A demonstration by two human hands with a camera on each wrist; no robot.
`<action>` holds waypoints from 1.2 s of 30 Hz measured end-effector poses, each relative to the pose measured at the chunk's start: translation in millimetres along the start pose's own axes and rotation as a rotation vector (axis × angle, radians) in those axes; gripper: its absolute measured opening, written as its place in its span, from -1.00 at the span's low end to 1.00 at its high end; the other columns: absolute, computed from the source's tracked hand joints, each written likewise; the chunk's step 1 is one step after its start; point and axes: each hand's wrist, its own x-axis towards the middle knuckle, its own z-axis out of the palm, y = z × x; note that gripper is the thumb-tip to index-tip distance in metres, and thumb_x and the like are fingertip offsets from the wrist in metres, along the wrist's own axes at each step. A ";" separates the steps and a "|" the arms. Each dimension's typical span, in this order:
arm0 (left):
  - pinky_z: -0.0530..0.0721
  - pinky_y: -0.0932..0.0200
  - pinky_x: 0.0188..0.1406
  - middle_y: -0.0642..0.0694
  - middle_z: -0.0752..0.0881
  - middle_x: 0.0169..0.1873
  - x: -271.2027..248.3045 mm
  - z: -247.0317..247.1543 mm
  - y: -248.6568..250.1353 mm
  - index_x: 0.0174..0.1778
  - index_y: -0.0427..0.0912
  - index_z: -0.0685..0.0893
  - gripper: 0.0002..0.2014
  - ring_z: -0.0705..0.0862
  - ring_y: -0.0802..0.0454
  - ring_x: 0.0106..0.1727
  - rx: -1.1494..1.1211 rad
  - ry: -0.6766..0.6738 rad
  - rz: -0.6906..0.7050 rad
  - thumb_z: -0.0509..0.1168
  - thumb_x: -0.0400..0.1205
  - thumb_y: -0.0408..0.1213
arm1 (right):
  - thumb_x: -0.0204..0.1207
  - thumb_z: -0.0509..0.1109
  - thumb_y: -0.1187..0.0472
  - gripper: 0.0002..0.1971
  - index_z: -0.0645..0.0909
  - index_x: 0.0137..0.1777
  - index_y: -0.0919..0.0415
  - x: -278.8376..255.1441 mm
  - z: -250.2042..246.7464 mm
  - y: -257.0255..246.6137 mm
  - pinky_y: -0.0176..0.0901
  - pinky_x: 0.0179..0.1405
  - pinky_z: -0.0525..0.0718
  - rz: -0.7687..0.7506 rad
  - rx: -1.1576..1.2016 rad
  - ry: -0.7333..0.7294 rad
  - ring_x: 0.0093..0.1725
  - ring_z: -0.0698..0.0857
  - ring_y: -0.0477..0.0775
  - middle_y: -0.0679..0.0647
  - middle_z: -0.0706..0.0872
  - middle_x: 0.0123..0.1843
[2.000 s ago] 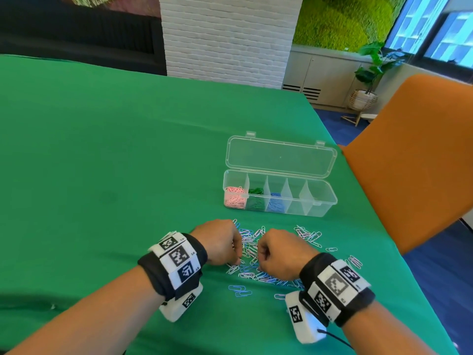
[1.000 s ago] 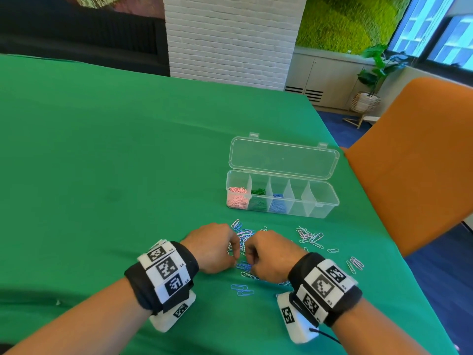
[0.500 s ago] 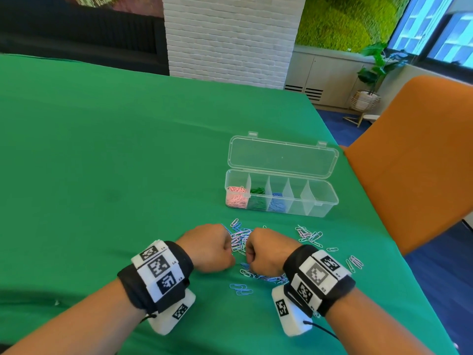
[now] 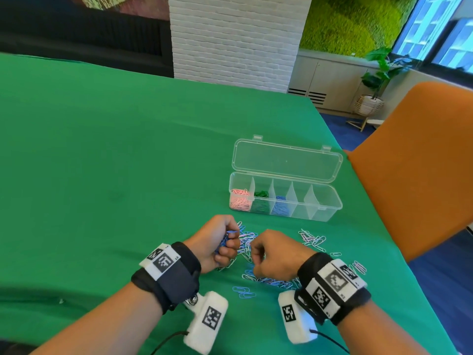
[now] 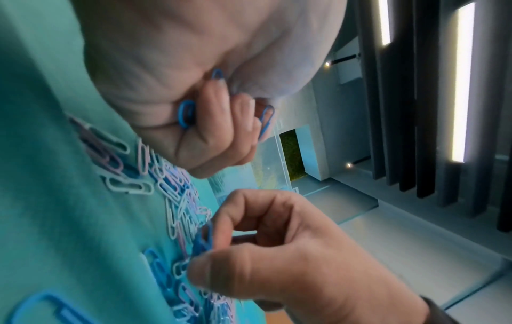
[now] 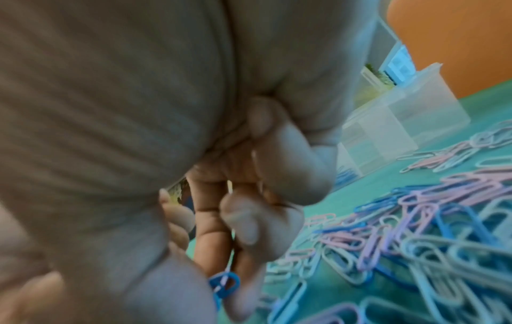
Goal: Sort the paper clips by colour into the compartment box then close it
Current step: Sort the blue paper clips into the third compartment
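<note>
A clear compartment box [image 4: 325, 213] stands open on the green table, lid [image 4: 286, 160] tilted back. Its three left compartments hold pink clips [image 4: 240, 199], green clips [image 4: 261, 201] and blue clips [image 4: 281, 206]; the two right ones look empty. A loose pile of blue, pink and white paper clips [image 4: 247, 248] lies in front of it. My left hand [image 4: 217, 243] is curled round a bunch of blue clips [image 5: 185, 113]. Beside it, my right hand [image 4: 273, 254] pinches one blue clip [image 5: 205, 239], also seen as the blue clip [image 6: 224, 285], just above the pile.
A second small heap of pale clips [image 4: 312, 239] lies right of the pile, and a few more clips [image 4: 358, 266] near the table's right edge. Two blue clips [image 4: 243, 292] lie close to me. An orange chair [image 4: 414, 162] stands at the right.
My left hand has turned palm-up and lifted, showing the blue clips in its grip. My right hand has shifted slightly right and raised a blue clip off the pile.
</note>
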 end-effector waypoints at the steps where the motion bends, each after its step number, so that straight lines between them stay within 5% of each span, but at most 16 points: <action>1: -0.02 0.37 -0.71 0.03 0.25 -0.58 0.0 0.0 -0.6 -0.53 -0.05 0.31 -0.70 0.13 0.14 -0.67 -0.044 -0.003 -0.004 0.05 0.55 -0.25 | 0.37 0.49 0.29 -0.83 0.58 -0.34 0.07 -1.9 -3.3 1.8 -0.18 -0.29 0.63 -0.005 0.037 0.016 -0.36 0.58 -0.06 -0.05 0.66 -0.34; 9: 0.06 0.41 -0.79 -0.04 0.38 -0.53 -0.3 3.4 -6.1 -0.45 -0.15 0.42 -0.87 0.28 0.13 -0.67 -0.152 -0.072 -0.044 0.09 0.42 -0.32 | 0.38 0.60 0.30 -0.84 0.65 -0.28 0.15 -11.6 -26.2 -9.3 -0.34 -0.40 0.51 -0.135 0.383 0.181 -0.50 0.48 -0.22 -0.01 0.66 -0.38; 12: 0.19 0.41 -0.82 -0.07 0.46 -0.52 2.5 9.3 -14.5 -0.45 -0.17 0.52 -0.78 0.39 0.11 -0.63 -0.149 -0.102 -0.075 0.06 0.48 -0.34 | 0.38 0.65 0.25 -0.85 0.71 -0.19 0.21 -11.7 -25.6 -18.7 -0.51 -0.45 0.43 -0.176 0.423 0.181 -0.53 0.48 -0.29 -0.06 0.68 -0.34; 16: 0.13 0.39 -0.83 -0.07 0.45 -0.50 3.7 8.5 -15.9 -0.43 -0.18 0.47 -0.80 0.32 0.13 -0.65 -0.239 -0.102 -0.120 0.04 0.50 -0.33 | 0.46 0.59 0.15 -0.92 0.76 -0.19 0.11 -7.9 -25.4 -1.9 -0.51 -0.43 0.41 -0.097 0.348 0.301 -0.50 0.53 -0.34 -0.11 0.72 -0.29; 20: 0.08 0.43 -0.82 -0.04 0.45 -0.49 3.4 2.6 -7.9 -0.37 -0.20 0.51 -0.83 0.29 0.13 -0.67 -0.162 -0.039 -0.044 0.10 0.52 -0.28 | 0.44 0.56 0.17 -0.96 0.76 -0.21 0.08 -3.5 -3.2 6.4 -0.30 -0.20 0.66 0.011 0.089 0.124 -0.28 0.68 -0.14 -0.10 0.74 -0.29; 25: 0.07 0.38 -0.81 0.03 0.41 -0.56 -5.6 5.4 0.0 -0.42 -0.08 0.41 -0.69 0.24 0.15 -0.67 0.146 0.025 0.060 0.24 0.66 -0.20 | 0.41 0.43 0.25 -0.95 0.72 -0.22 0.12 1.8 10.9 6.8 -0.12 -0.11 0.72 0.031 -0.068 0.027 -0.17 0.73 0.09 -0.06 0.70 -0.32; 29: 0.10 0.24 -0.67 0.11 0.29 -0.66 -13.5 10.0 -5.0 -0.50 -0.01 0.34 -0.53 0.18 0.13 -0.64 0.782 0.112 0.209 0.41 0.62 0.02 | 0.43 0.35 0.26 -0.83 0.56 -0.38 0.11 -0.5 12.0 6.8 -0.21 -0.31 0.56 0.023 -0.083 0.045 -0.29 0.64 0.10 -0.04 0.65 -0.37; 32: 0.29 0.24 -0.57 0.12 0.45 -0.63 -21.3 9.7 -13.2 -0.43 -0.10 0.59 -0.60 0.36 0.17 -0.56 1.238 0.076 0.246 0.53 0.47 0.12 | 0.41 0.43 0.27 -0.87 0.60 -0.32 0.08 -4.5 5.4 14.0 -0.17 -0.27 0.64 0.029 0.021 0.081 -0.25 0.65 0.00 -0.01 0.72 -0.27; 36: 0.53 0.21 -0.29 0.04 0.78 -0.28 -28.3 19.9 -25.9 -0.18 -0.11 0.77 -0.67 0.67 0.08 -0.26 1.576 0.146 0.212 0.58 0.41 0.09 | 0.48 0.44 0.36 -0.87 0.67 -0.17 0.10 -10.6 -10.1 32.6 -0.28 -0.13 0.69 0.060 0.237 0.216 -0.18 0.69 -0.07 0.05 0.76 -0.13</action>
